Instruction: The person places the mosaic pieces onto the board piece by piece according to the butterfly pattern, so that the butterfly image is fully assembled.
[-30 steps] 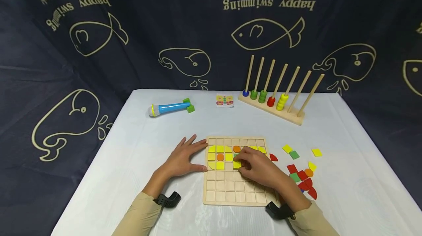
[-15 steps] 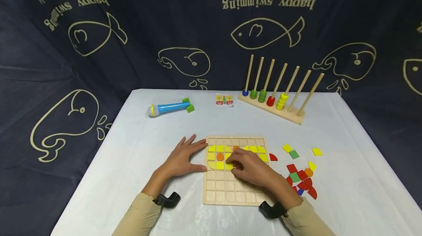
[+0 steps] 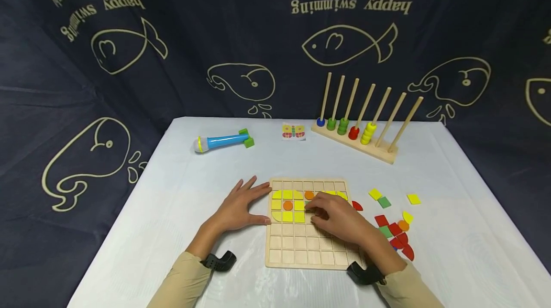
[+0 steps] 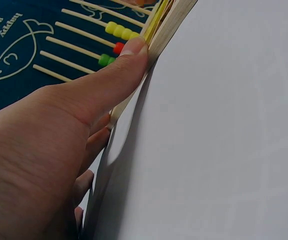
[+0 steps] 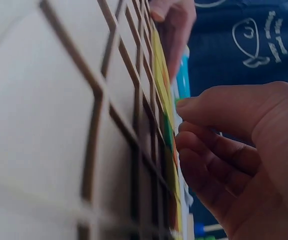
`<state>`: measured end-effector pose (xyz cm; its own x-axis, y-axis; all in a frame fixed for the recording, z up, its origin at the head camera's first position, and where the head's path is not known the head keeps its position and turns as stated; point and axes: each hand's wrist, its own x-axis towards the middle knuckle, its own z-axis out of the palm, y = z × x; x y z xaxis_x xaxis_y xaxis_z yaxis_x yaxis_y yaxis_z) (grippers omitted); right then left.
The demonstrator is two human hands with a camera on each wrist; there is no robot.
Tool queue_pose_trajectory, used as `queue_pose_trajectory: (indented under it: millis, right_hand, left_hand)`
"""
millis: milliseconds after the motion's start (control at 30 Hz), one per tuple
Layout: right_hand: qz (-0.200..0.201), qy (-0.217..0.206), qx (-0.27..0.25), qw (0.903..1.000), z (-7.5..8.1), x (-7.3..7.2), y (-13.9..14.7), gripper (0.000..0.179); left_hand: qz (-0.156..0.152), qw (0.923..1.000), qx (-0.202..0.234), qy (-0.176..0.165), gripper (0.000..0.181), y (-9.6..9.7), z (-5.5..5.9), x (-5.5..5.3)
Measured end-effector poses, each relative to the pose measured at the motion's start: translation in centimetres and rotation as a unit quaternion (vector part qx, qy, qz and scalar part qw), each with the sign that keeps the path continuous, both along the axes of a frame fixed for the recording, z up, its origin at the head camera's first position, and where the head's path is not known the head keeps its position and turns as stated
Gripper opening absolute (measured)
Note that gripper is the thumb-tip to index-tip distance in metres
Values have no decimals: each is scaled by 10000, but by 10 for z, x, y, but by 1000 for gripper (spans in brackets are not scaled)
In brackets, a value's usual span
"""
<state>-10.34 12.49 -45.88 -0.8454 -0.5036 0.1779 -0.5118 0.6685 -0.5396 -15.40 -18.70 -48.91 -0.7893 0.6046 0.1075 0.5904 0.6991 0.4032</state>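
Observation:
In the head view, a wooden grid board lies flat on the table. Yellow tiles, orange round pieces and a partly covered green tile fill cells in its upper rows. A yellow square tile sits in the third filled row, left of my right hand. That hand hovers above the board with bent, relaxed fingers; the right wrist view shows nothing between thumb and fingers. Spread out, my left hand touches the board's left edge with thumb and fingertip. The right hand hides several cells.
Loose red tiles, yellow, green and orange pieces lie right of the board. Behind stand a peg rack with coloured rings, a butterfly picture card and a blue toy microphone beside green blocks.
My right hand carried the yellow square tile leftward, left it in a cell of the third filled row, then moved back right without it. The left hand stayed still.

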Motion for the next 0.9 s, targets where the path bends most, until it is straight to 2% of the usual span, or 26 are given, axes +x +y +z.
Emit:
queue_pose_trajectory:
  millis: [200, 433, 600, 767, 900]
  right_hand:
    - [-267, 55, -156, 9995, 0, -1, 29, 21]
    - [-1005, 2, -257, 9946, 1, 3, 73, 23]
    - [-1662, -71, -120, 9860, -1, 7, 103, 25]
    - [-2294, -286, 223, 9727, -3, 10, 127, 33]
    - [-2582, -467, 570, 9633, -5, 9, 136, 44]
  left_hand:
    - [-18, 10000, 40, 15, 90, 0, -1, 1]
    - [-83, 9999, 110, 65, 90, 1, 0, 0]
    - [-52, 9999, 105, 11, 89, 1, 1, 0]
    - [-35, 10000, 72, -3, 89, 1, 1, 1]
    - [-41, 10000, 64, 43, 89, 1, 3, 1]
